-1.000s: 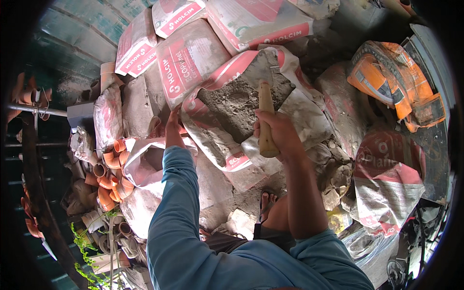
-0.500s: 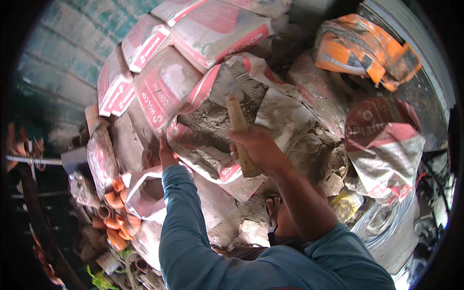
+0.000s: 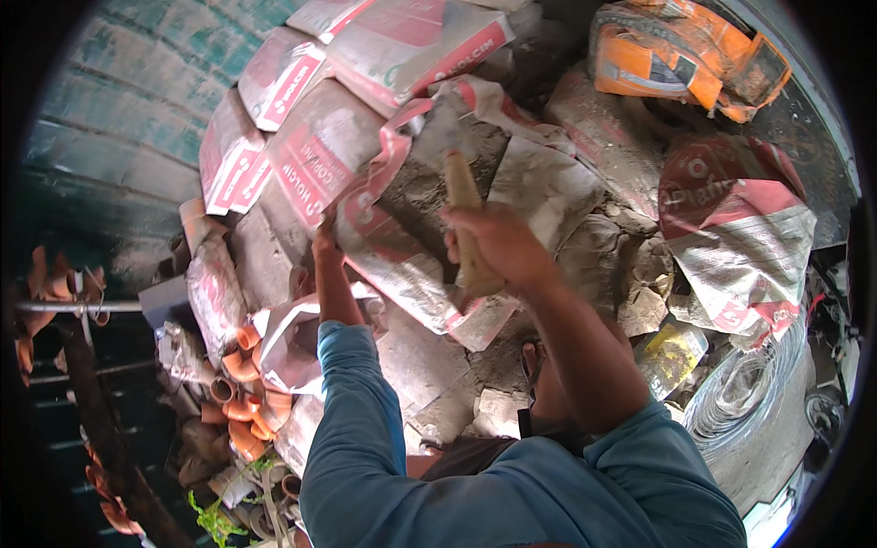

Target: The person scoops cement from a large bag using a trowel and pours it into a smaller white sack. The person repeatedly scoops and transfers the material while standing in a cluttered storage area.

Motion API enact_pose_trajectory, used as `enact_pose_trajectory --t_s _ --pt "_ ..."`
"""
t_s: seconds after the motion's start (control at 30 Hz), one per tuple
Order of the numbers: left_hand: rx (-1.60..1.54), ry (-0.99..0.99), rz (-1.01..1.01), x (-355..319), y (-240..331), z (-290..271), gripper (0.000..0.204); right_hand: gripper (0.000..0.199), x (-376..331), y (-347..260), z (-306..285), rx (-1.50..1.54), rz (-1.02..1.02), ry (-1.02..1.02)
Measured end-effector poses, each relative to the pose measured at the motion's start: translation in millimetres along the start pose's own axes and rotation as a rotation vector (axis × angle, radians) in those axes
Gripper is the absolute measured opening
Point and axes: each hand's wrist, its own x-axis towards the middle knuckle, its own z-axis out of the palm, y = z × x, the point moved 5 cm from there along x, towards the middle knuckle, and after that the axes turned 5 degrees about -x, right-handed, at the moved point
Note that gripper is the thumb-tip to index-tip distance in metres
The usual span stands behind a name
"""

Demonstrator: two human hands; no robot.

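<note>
A: Since the earlier frame, the left wall of the open cement bag (image 3: 393, 256) has come inward on my screen, and less of the grey powder (image 3: 420, 194) shows.

B: What does the grip have, and where?

A: The wooden-handled trowel (image 3: 463, 183) runs through the right hand (image 3: 501, 245). I see its blade over the powder, toward the bag's far side, and the butt of the handle poking out below the fist. Those fingers are wrapped closely round the handle.

B: And the left hand (image 3: 329, 239)?

A: It's at the bag's left edge, nearly side-on to me, so I can't tell whether its fingers pinch anything.

B: Arms?

A: The left forearm (image 3: 345, 365) reaches almost straight ahead, partly sleeved in blue; the bare right forearm (image 3: 571, 333) slants up and inward.

B: Other containers?

A: Beside the left forearm I have a gaping pink-and-white bag (image 3: 290, 342), its inside too dim to read. Closed cement bags (image 3: 315, 155) are stacked beyond, and an orange bag (image 3: 626, 75) lies far right.
</note>
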Motion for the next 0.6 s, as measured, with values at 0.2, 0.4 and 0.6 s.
enact_pose_trajectory --t_s 0.2,0.4,0.6 --pt "0.799 0.614 0.398 -27.5 31.1 24.9 0.064 0.031 -17.7 -13.1 -10.1 0.012 -0.094 0.124" --pt "1.13 0.599 0.737 -106.6 55.1 101.5 0.054 0.03 -34.1 -14.8 -12.0 0.0 -0.138 0.166" --pt "1.117 0.539 0.816 -141.3 71.8 142.2 0.053 0.032 -33.8 -12.5 -8.1 -0.015 -0.107 0.119"
